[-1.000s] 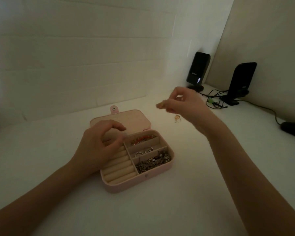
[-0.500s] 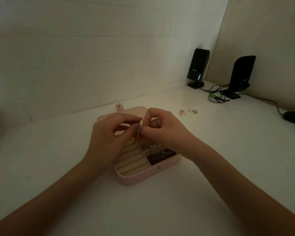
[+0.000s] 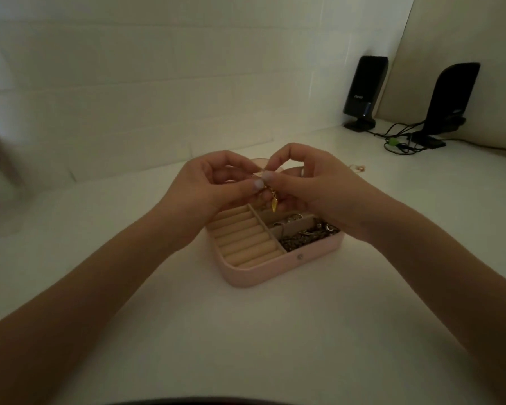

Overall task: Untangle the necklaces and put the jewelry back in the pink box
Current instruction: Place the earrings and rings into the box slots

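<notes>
Between the two sets of fingertips, just above the open pink box (image 3: 275,273), hangs a small gold piece of jewelry (image 3: 270,197): a short run of fine links ending in a leaf-shaped charm. The left hand (image 3: 214,185) pinches its upper end between thumb and forefinger, and the right hand (image 3: 313,185) pinches the same spot from the other side, fingers curled, nails almost touching. Judging by how freely it dangles, it is very light and limp, with no stiffness to steer by; the thin links look easy to kink or snag, and the smooth metal may slip from a loose pinch. Holding it at the clasp or close to the charm seems wiser than pulling on the chain's middle. Below it, the box's cream ring rolls (image 3: 240,238) fill the left half, while the right compartments hold silver pieces, the nearest packed with a dark heap of silver chains (image 3: 307,236). More small gold items (image 3: 360,168) lie on the white table (image 3: 275,331) beyond the right wrist, too small to identify. Two black speakers (image 3: 365,89) with tangled cables (image 3: 398,141) stand in the far corner.
</notes>
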`<state>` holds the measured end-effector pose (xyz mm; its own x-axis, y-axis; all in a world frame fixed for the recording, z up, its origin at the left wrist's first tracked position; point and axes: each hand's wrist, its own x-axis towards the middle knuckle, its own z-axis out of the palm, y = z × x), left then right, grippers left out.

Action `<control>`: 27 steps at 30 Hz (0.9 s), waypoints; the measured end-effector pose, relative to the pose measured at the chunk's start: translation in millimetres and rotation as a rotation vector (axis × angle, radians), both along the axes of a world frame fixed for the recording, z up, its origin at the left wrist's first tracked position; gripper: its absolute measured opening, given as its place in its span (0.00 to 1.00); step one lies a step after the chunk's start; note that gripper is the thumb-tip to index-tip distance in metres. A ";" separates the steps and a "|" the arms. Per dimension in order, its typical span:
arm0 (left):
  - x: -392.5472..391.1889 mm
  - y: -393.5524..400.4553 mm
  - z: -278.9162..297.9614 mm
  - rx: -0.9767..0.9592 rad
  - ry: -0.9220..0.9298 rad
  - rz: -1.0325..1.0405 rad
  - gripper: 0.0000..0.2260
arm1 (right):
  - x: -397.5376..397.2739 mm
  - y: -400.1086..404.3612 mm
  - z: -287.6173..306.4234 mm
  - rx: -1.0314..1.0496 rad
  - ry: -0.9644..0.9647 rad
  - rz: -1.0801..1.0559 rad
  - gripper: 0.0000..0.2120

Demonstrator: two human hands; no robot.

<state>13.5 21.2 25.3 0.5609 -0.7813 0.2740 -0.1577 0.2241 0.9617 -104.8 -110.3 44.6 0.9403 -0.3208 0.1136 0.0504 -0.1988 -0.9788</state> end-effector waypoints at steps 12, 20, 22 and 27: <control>6.7 3.9 5.8 0.007 0.024 -0.009 0.07 | 3.8 8.3 -5.1 -0.308 -0.102 -0.131 0.08; 8.1 3.9 6.2 0.041 0.008 0.054 0.03 | 5.2 9.4 -6.7 -0.226 -0.148 -0.176 0.05; 10.3 5.0 7.0 0.052 -0.057 0.089 0.05 | 5.0 10.3 -6.5 -0.182 -0.145 -0.172 0.05; 14.5 11.3 12.4 0.093 -0.268 0.120 0.08 | 5.7 8.8 -9.7 -0.164 -0.140 -0.183 0.05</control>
<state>28.0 32.5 37.6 0.5683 -0.7424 0.3548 -0.4287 0.1009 0.8978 -99.1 -101.5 34.8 0.8402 -0.4500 0.3026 0.1315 -0.3724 -0.9187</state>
